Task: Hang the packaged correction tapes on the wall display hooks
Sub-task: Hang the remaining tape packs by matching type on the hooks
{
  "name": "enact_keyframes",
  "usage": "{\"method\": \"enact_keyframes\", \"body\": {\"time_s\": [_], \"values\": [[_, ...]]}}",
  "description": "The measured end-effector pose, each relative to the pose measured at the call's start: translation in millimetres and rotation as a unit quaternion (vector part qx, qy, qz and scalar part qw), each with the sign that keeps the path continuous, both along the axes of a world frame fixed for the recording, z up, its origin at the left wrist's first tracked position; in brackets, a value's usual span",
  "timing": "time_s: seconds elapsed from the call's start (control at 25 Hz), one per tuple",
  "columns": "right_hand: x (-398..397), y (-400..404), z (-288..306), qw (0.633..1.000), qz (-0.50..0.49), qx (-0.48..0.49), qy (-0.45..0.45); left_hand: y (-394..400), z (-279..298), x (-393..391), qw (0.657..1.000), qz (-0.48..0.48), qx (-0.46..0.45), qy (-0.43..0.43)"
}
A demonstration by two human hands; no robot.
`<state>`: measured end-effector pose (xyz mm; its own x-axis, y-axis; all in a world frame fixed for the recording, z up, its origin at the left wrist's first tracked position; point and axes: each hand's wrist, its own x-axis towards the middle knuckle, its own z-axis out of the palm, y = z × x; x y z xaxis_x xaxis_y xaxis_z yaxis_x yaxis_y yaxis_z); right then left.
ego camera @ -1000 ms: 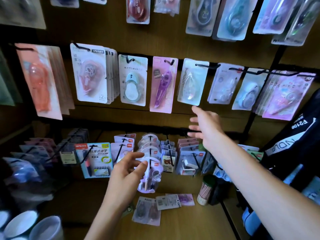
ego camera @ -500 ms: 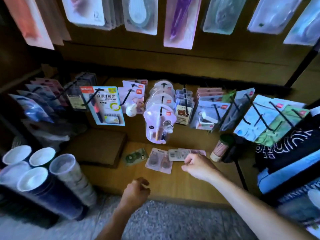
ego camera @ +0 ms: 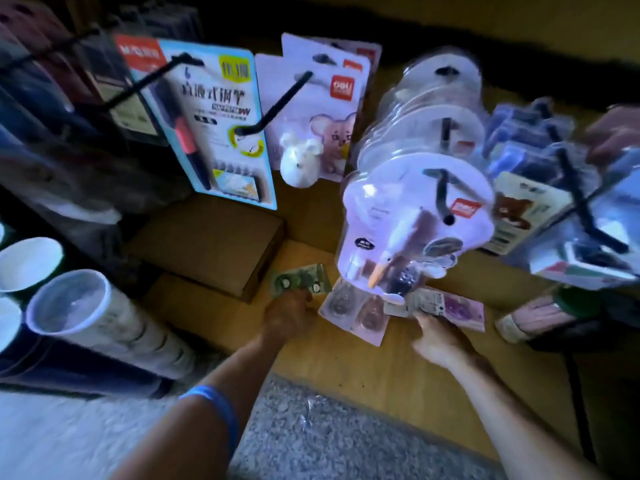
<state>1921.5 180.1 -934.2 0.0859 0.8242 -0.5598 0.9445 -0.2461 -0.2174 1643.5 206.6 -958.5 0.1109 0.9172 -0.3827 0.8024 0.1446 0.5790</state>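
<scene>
**Both hands down at the packets on the wooden shelf**

Underneath everything, a wooden shelf (ego camera: 346, 362), with grey speckled floor (ego camera: 311, 441) in front of its edge. At far left, tall stacked cups (ego camera: 104, 323) lying with open white mouths toward the camera. Left of centre on the shelf, a flat brown cardboard box (ego camera: 211, 240). Above it, hung on a black hook, a blue-edged pen card (ego camera: 211, 123); just beside that, a pink card printed with a mouse (ego camera: 329, 123), a small white figure at its foot. At centre, a row of clear blister packs on one hook, the front one (ego camera: 415, 226) lilac-backed and overhanging the shelf. Further right, blurred blue-grey packets on more black hooks (ego camera: 585, 209).

Lying flat on the shelf below the blister packs: a pink packaged correction tape (ego camera: 353, 313) with two round shapes in it; just beside it on the left, a green packaged correction tape (ego camera: 301, 282); on the right, a purple packet (ego camera: 464, 310) under a white label card (ego camera: 419, 303). None on a hook.

Left hand (ego camera: 291, 313), blue band at the forearm, at the near edge of the green packet, fingers bent onto it; real grip or mere touch impossible to tell through the blur. Right hand (ego camera: 436, 337) at the near edge of the white label card, fingertips hidden, hold likewise impossible to tell.
</scene>
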Motion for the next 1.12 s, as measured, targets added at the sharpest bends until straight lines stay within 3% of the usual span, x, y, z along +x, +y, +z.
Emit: {"method": "enact_keyframes", "body": {"time_s": [0.16,0.28,0.4,0.48,0.6,0.68,0.8,0.88,1.0,1.12], "values": [[-41,13,-25,0.994,0.097,0.056,-0.004,29,-46,-8,0.996,-0.028,0.051,0.073],[-61,20,-56,0.995,0.096,0.04,-0.004,40,-79,-21,0.984,-0.051,0.092,0.146],[-67,30,-100,0.997,-0.054,0.024,0.046,24,-78,-13,0.981,-0.06,0.107,0.147],[-74,32,-115,0.98,-0.175,0.02,0.089,1,-59,1,0.983,-0.035,0.118,0.137],[-93,30,-97,0.951,-0.266,0.029,0.156,-22,-57,15,0.995,0.031,0.048,0.078],[-106,28,-85,0.957,-0.25,0.037,0.142,-37,-63,19,0.995,0.089,0.048,-0.002],[-122,23,-63,0.98,-0.176,0.09,0.017,-36,-63,23,0.977,0.171,0.053,-0.114],[-128,19,-49,0.982,-0.153,0.112,-0.007,-28,-58,23,0.97,0.19,0.041,-0.143],[-129,25,-33,0.993,-0.065,0.091,-0.025,-25,-50,22,0.994,0.106,0.008,-0.031],[-132,38,-13,1.0,0.014,0.008,0.025,-25,-48,22,0.996,0.05,0.011,0.078]]}}
